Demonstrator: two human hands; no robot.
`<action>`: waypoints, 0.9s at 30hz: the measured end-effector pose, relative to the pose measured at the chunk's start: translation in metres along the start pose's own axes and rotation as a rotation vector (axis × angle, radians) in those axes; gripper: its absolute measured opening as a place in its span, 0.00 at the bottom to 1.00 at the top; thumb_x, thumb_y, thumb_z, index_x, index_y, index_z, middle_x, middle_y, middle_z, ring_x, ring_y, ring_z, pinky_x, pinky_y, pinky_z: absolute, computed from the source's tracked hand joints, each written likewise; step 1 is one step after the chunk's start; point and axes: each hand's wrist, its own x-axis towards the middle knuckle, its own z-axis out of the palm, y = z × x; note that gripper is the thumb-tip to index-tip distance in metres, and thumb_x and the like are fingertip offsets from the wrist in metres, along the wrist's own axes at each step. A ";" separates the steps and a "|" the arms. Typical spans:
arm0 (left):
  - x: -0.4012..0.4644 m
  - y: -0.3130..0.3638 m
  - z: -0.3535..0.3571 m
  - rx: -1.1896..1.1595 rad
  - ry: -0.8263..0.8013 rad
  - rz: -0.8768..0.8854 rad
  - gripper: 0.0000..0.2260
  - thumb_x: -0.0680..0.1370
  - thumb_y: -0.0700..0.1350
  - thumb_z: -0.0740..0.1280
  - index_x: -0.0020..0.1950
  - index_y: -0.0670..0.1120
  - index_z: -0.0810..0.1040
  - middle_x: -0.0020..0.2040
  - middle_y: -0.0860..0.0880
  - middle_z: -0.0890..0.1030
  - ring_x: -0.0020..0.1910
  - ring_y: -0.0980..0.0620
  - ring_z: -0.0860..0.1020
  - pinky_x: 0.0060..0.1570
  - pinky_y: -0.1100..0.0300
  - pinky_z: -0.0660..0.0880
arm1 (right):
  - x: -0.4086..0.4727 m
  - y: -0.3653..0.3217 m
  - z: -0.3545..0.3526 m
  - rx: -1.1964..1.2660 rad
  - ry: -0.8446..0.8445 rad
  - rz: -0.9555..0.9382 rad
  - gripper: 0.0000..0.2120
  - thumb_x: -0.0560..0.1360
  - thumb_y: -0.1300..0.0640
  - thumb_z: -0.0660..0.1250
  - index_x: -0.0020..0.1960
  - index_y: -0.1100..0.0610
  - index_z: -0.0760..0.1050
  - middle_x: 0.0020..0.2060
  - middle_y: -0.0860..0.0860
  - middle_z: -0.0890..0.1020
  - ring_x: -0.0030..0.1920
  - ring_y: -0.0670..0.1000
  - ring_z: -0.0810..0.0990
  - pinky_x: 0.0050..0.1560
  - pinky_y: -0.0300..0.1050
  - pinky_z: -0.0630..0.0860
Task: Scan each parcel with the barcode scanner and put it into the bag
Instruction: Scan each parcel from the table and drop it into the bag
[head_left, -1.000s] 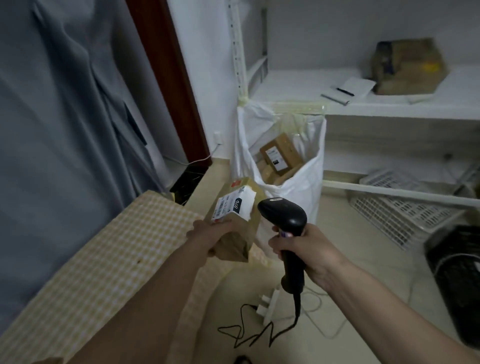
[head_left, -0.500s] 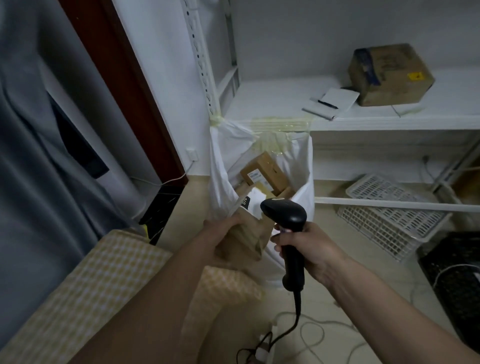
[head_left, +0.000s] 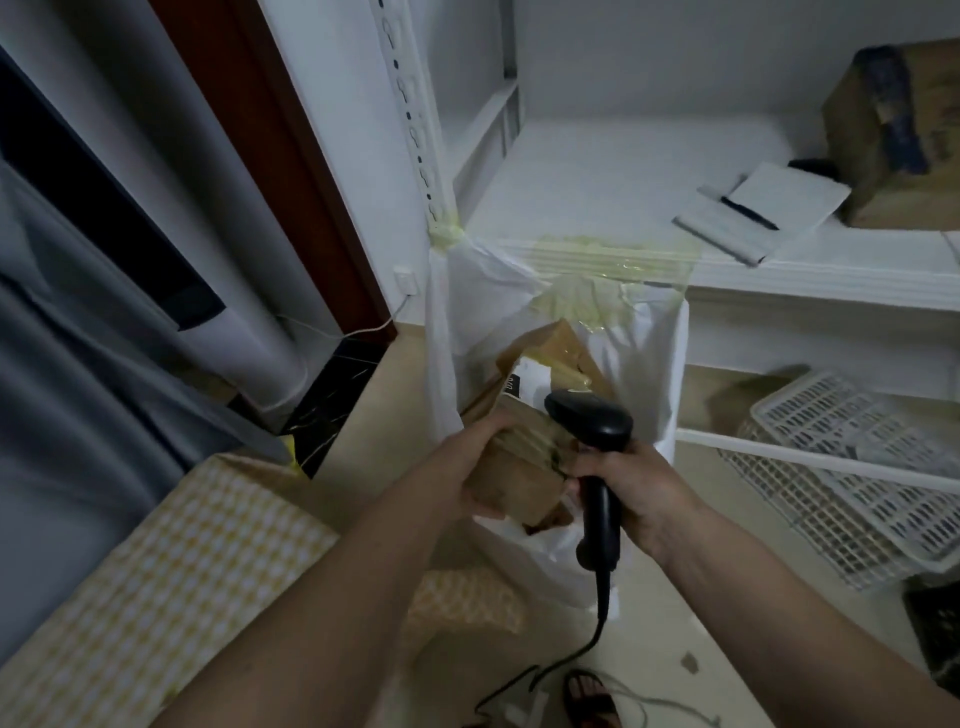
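Head view: left hand (head_left: 478, 462) grips a brown parcel (head_left: 519, 467) from its left side, fingers curled round it, holding it at the mouth of the white bag (head_left: 649, 364). Parcel's far end with a white label (head_left: 532, 382) pokes into the bag opening; whether it touches other contents, can't tell. Right hand (head_left: 644, 493) wrapped round the handle of the black barcode scanner (head_left: 597, 457), scanner head just above and right of the parcel, its cable (head_left: 587, 644) trailing down to the floor. Bag's top edge is taped with yellowish tape (head_left: 613, 254) to the white shelf (head_left: 597, 197) (bag hangs open below the shelf edge). On the shelf: notepad with pen (head_left: 763, 208), cardboard box (head_left: 893, 140) at far right. White plastic basket (head_left: 857, 467) under the shelf on the right. Yellow checked cloth (head_left: 171, 587) lower left, grey curtain (head_left: 78, 338) far left.
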 end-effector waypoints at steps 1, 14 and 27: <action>0.011 0.009 0.007 -0.032 -0.005 -0.019 0.27 0.69 0.58 0.73 0.63 0.46 0.74 0.55 0.43 0.80 0.53 0.42 0.79 0.51 0.44 0.78 | 0.013 -0.008 -0.005 -0.019 -0.001 0.008 0.07 0.71 0.74 0.64 0.42 0.65 0.74 0.28 0.58 0.73 0.27 0.53 0.73 0.32 0.44 0.74; 0.126 0.073 0.053 0.087 0.805 -0.086 0.22 0.80 0.54 0.62 0.69 0.43 0.69 0.70 0.41 0.62 0.66 0.41 0.66 0.68 0.49 0.62 | 0.113 -0.050 -0.031 -0.280 -0.108 0.065 0.06 0.71 0.69 0.68 0.48 0.63 0.78 0.42 0.63 0.79 0.48 0.63 0.78 0.57 0.56 0.74; 0.033 0.017 -0.039 1.162 0.707 0.218 0.18 0.76 0.52 0.68 0.63 0.45 0.73 0.61 0.44 0.74 0.61 0.44 0.74 0.53 0.53 0.74 | 0.089 -0.035 0.057 -0.536 -0.424 0.132 0.02 0.72 0.67 0.68 0.44 0.63 0.78 0.35 0.56 0.77 0.37 0.52 0.77 0.40 0.42 0.73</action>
